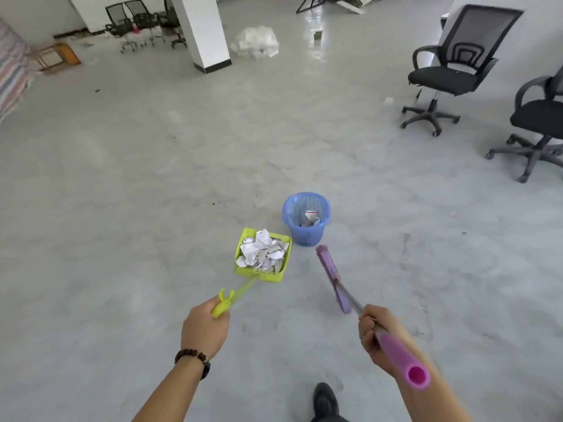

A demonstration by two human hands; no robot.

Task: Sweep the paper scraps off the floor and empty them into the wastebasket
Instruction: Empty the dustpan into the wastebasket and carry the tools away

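Item: dustpan, green, loaded with paper scraps. My left hand had a clenched grip round its handle. I held it low, just near-left of the blue wastebasket.
Item: broom, purple, its shaft grasped in my right hand.
Handling, as I judged it: keep the pan level, bring its lip over the rim, tip slowly.
Writing: none legible. One printed scrap lay inside the basket, too small to read.

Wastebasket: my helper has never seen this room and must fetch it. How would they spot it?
From the white pillar, come nearer across the open grey floor. The wastebasket stands beside the green dustpan heaped with paper scraps. It is the only round, blue, perforated container.
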